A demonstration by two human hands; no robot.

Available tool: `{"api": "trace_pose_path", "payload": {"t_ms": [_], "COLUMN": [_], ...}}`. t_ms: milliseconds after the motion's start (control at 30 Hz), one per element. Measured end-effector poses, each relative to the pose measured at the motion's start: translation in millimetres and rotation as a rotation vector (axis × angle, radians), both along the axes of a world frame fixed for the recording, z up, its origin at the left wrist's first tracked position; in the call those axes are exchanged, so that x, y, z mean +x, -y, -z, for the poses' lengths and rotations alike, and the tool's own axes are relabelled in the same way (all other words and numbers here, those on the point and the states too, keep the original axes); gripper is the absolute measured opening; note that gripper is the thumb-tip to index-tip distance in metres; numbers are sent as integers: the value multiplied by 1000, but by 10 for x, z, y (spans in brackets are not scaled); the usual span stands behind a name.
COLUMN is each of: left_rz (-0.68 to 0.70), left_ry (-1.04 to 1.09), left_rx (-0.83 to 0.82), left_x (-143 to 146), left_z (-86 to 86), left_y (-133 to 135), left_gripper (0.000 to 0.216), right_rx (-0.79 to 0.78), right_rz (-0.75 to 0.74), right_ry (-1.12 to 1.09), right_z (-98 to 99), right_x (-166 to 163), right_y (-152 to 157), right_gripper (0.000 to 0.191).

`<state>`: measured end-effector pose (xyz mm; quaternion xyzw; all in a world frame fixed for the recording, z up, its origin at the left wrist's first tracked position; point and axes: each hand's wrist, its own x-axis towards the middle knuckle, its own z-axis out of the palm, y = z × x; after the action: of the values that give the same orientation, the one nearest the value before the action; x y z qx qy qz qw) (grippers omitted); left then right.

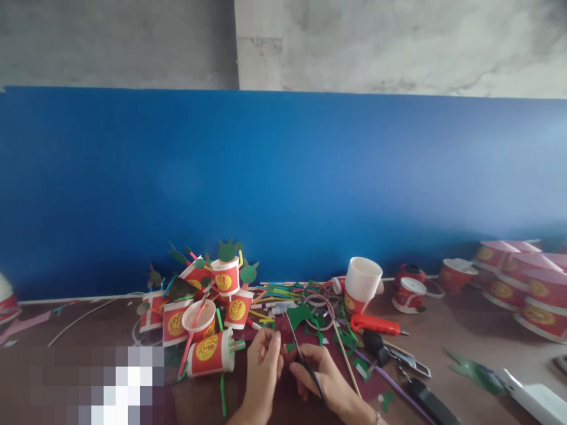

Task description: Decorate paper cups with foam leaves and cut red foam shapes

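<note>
My right hand (pixel 321 375) is closed around a pair of scissors (pixel 315 378) with black handles, their thin blades pointing up and away from me. Just left of the blades, my left hand (pixel 264 360) has its thumb and fingers pinched together. What they hold, if anything, is too small to make out. A bit of green paper shows between the two hands. Beyond the fingertips lies a larger piece of green paper (pixel 300 316), among green scraps on a dark red sheet (pixel 374 385).
Red-and-white paper cups (pixel 237 310) with green cutouts and straws are heaped at the left. To the right are a white cup (pixel 363 277), an orange utility knife (pixel 376 324), keys (pixel 376 347), a thin wooden stick (pixel 348 360) and stacked cups (pixel 543 289). A blue panel (pixel 283 189) stands behind.
</note>
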<state>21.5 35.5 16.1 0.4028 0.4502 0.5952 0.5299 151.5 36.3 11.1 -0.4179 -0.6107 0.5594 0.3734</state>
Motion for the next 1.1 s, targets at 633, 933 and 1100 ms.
{"api": "trace_pose_path", "payload": {"t_ms": [633, 933, 1100], "left_rz": [57, 87, 88], "left_ry": [-4, 16, 23], "left_rx": [7, -2, -9], "left_x": [-20, -22, -20], "left_z": [187, 211, 137], "left_y": [-92, -109, -80], "left_gripper": [49, 50, 50], "right_rx": [-84, -96, -83], "right_rz": [46, 61, 48], "right_ry": [-26, -26, -12], "right_z": [2, -41, -65], "right_x": [-50, -81, -67], "right_y": [28, 48, 49], "right_gripper": [35, 33, 34]}}
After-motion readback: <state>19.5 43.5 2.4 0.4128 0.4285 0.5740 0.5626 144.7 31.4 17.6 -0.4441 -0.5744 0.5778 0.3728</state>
